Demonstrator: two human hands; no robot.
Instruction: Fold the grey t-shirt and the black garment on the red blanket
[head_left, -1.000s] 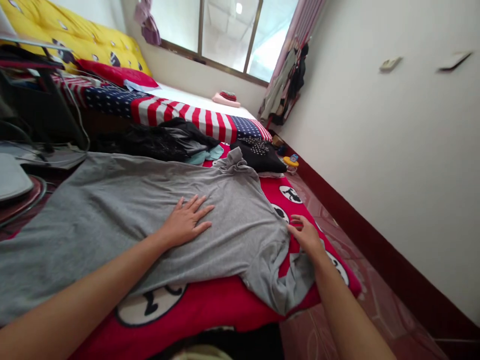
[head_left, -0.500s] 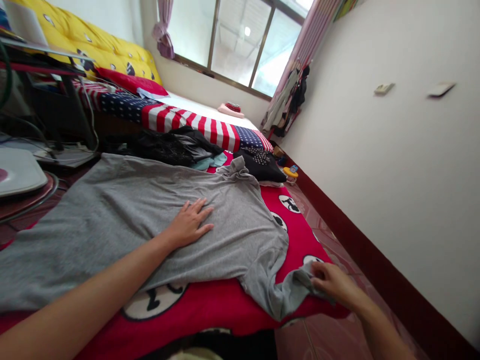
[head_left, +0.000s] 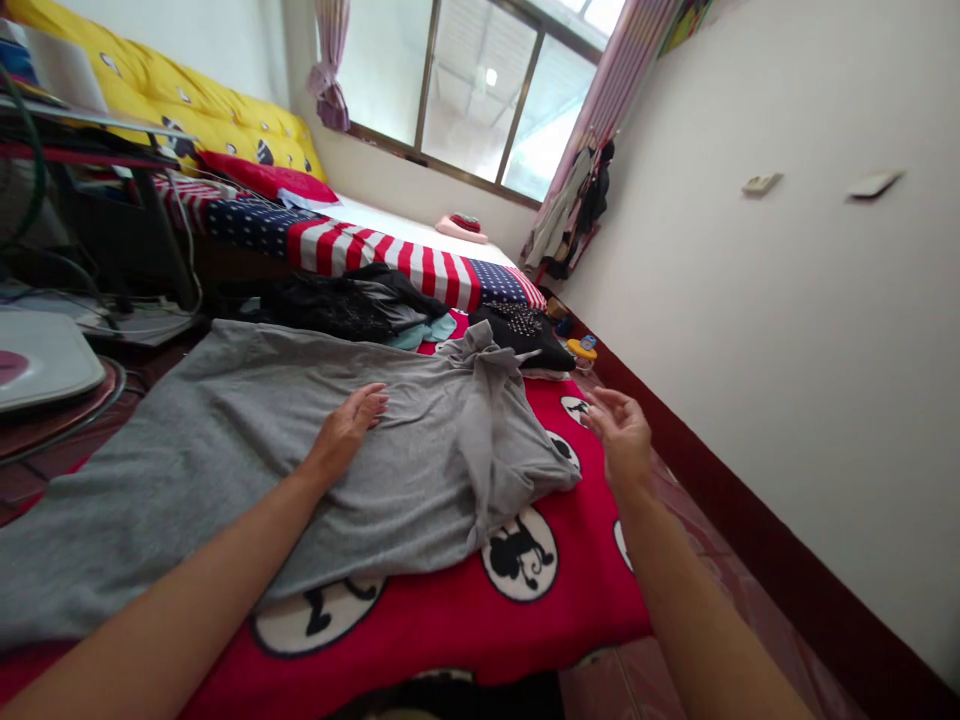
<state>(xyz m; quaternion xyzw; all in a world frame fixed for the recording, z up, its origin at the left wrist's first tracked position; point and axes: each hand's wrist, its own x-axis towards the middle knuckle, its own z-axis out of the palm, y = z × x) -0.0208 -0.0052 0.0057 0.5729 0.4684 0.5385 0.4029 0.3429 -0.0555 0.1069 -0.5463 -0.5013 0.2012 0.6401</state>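
- Observing grey shirt [head_left: 225,440] lying on red blanket [head_left: 585,560].
- Holding left hand [head_left: 345,430] over it, fingers nearly straight, empty.
- Raising right hand [head_left: 621,430] above red blanket, fingers half-curled, empty.
- Seeing sleeve [head_left: 478,440] now crossing grey shirt.

Daylight fills a metal-framed sliding window [head_left: 469,95] with tied mauve curtains [head_left: 330,65], above a bed draped in stars-and-stripes fabric [head_left: 375,250], while a plain white wall [head_left: 787,330] with dark red skirting [head_left: 750,510] meets glossy reddish floor tiles [head_left: 607,685].
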